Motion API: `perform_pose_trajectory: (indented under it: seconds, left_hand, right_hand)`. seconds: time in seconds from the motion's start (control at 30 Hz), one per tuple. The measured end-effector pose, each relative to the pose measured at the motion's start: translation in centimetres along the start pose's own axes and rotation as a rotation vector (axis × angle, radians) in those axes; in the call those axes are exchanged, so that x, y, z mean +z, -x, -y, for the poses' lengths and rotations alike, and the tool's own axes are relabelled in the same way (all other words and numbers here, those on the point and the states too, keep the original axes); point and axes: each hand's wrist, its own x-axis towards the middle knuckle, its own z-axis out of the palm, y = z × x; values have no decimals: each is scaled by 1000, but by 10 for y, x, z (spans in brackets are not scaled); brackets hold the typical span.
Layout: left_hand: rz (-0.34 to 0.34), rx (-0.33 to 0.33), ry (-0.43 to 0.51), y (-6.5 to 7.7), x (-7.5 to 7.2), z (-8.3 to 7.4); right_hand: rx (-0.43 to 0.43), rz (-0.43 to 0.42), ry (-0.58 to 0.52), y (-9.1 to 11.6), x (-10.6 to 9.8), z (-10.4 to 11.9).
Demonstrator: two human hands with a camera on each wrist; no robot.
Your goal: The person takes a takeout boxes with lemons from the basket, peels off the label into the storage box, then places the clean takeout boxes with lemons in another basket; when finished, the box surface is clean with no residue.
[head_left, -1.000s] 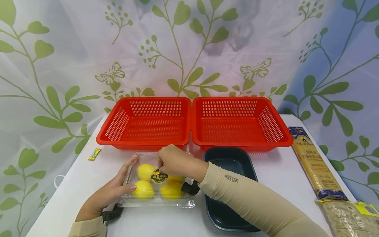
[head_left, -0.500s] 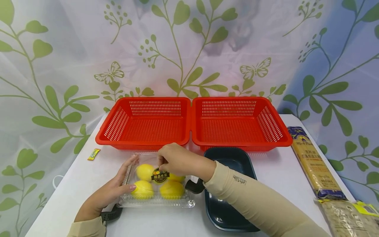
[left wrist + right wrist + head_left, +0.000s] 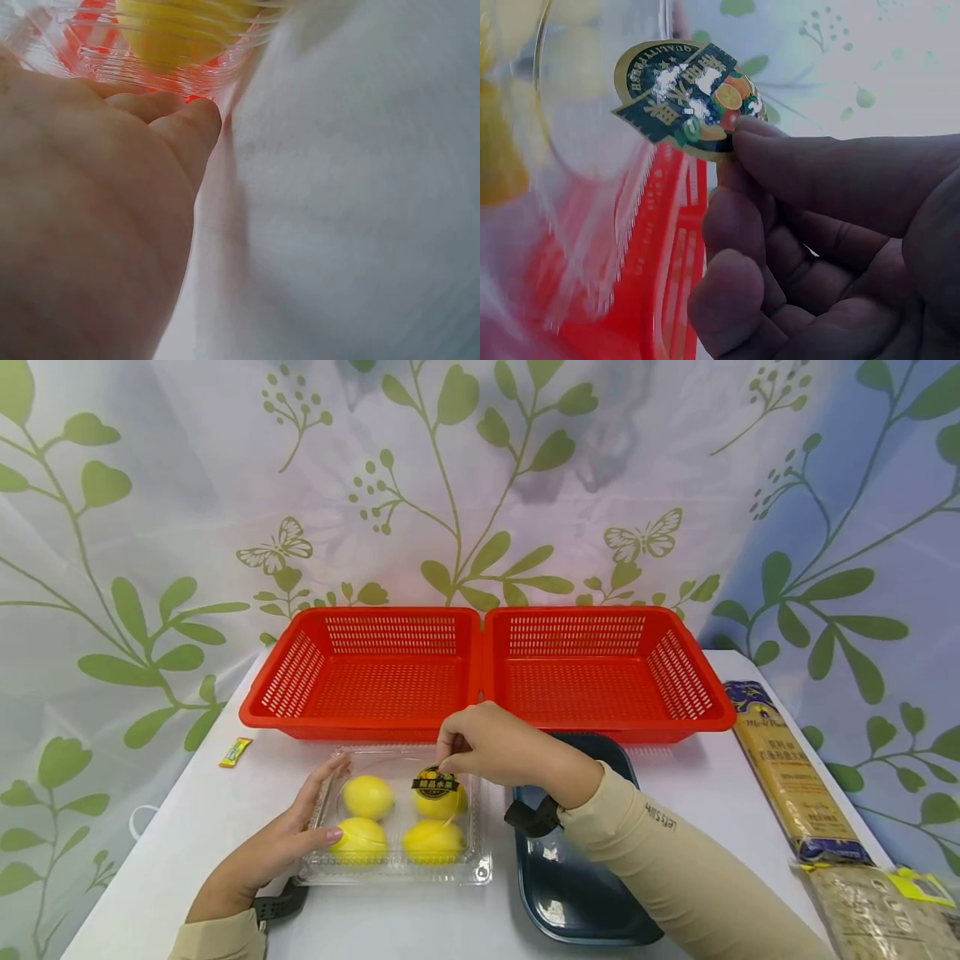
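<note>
A clear plastic clamshell box [image 3: 397, 874] holding several yellow lemons [image 3: 368, 797] lies on the table. My left hand [image 3: 273, 839] rests along its left side, the thumb on the lid and the other fingers spread, fairly straight, by the edge. In the left wrist view these fingertips [image 3: 199, 120] touch the ribbed side. Between thumb and forefinger my right hand [image 3: 506, 747] pinches a black and gold fruit sticker [image 3: 682, 101]. In the right wrist view the sticker stands apart from the lid, and a round outline shows on the plastic.
Two red baskets [image 3: 390, 722] [image 3: 607, 724] stand side by side behind the box. A dark blue tray [image 3: 577, 893] lies to its right, under my right forearm. A small wrapped candy [image 3: 236, 752] is at left, packaged noodles [image 3: 795, 777] and another bag [image 3: 877, 902] at right.
The right hand has moved right and slightly away from me with the sticker, which has shifted from the lid's middle to its right side. The left hand and box stay put.
</note>
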Motion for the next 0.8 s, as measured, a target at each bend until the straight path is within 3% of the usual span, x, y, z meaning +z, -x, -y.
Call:
perform_pose_trajectory:
  seconds: [0.33,0.8]
  left_hand:
    - [-2,-10,-14,1,1,0]
    - [-1,-25,4,0,0,6]
  right_hand:
    - [-2,-32,-57,24,-17,-32]
    - [67,-23,-116,66,-32,-84]
